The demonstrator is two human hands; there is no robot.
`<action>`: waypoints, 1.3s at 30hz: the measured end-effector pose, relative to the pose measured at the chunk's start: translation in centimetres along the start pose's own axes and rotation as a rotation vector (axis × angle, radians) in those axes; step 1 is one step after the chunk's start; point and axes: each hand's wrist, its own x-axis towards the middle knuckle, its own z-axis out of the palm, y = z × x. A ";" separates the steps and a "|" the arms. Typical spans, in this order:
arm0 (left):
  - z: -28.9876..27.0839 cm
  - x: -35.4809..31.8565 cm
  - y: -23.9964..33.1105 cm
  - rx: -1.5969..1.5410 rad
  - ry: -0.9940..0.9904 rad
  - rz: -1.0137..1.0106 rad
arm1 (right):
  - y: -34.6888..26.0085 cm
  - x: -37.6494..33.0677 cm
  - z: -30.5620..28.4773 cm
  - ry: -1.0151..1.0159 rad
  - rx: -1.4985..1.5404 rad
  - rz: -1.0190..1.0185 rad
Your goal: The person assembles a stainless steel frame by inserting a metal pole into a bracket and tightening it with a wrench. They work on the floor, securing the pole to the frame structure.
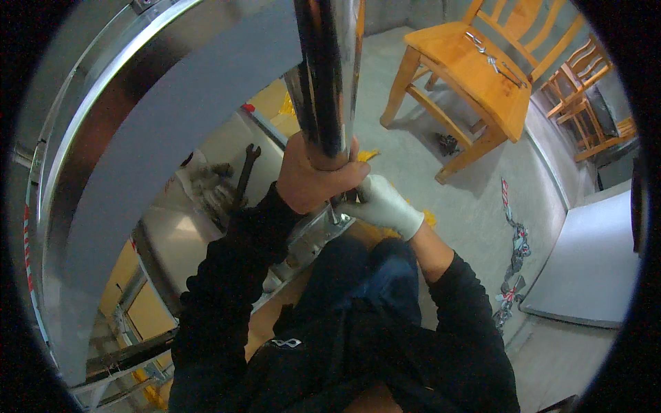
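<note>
My left hand is bare and wrapped around a shiny metal pipe that runs upright out of the top of the picture. My right hand, in a white glove, is just below it at the pipe's lower end, fingers closed around a small metal part that I cannot make out. Both black sleeves come up from the lower edge.
A curved grey metal duct panel arcs over the left. A dark wrench lies on the surface below. A wooden chair with metal tools on its seat stands at upper right. A grey board lies at right.
</note>
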 end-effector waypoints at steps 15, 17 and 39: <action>-0.4 0.4 -1.4 -0.131 -0.118 -0.046 | 1.6 0.3 -1.0 -0.069 0.279 0.207; -0.8 0.4 -1.2 -0.105 -0.130 -0.047 | 1.7 0.6 -1.1 -0.093 0.285 0.186; -0.4 0.1 -1.4 -0.150 -0.122 0.040 | 3.6 0.9 -2.2 -0.326 0.383 0.350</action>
